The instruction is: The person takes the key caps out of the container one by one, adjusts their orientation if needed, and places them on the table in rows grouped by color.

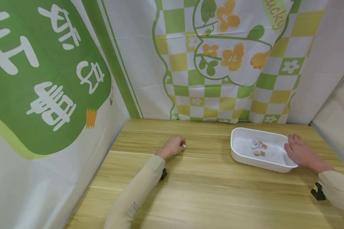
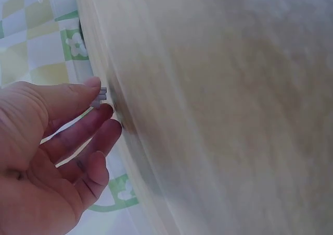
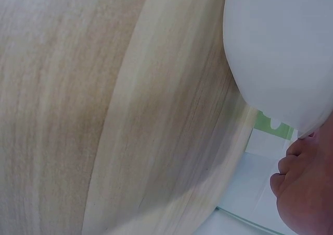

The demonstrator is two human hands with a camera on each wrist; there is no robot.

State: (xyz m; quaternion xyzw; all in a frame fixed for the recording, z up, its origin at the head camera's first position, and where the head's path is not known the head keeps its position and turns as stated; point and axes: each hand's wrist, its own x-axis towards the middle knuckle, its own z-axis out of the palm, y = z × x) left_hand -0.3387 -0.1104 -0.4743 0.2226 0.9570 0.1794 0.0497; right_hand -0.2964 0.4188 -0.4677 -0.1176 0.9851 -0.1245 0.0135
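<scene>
My left hand (image 1: 173, 147) is low over the left part of the table. Between thumb and forefinger it pinches a small white block (image 2: 100, 96), greyish in the left wrist view, mostly covered by the fingertips. The other fingers are loosely bent. On the right stands a shallow white tray (image 1: 237, 154) with rounded corners. My right hand (image 1: 302, 152) grips the tray's right end at the rim; in the right wrist view its fingers (image 3: 292, 164) are bent against the tray's outer side. Several small white and brown pieces (image 1: 259, 145) lie inside the tray.
The wooden table (image 1: 206, 190) carries the tray, its back edge meeting a hanging checked cloth (image 1: 206, 92) with flowers. A green-and-white printed cloth (image 1: 46, 95) hangs along the left side. Pale cloth (image 1: 336, 105) closes off the right.
</scene>
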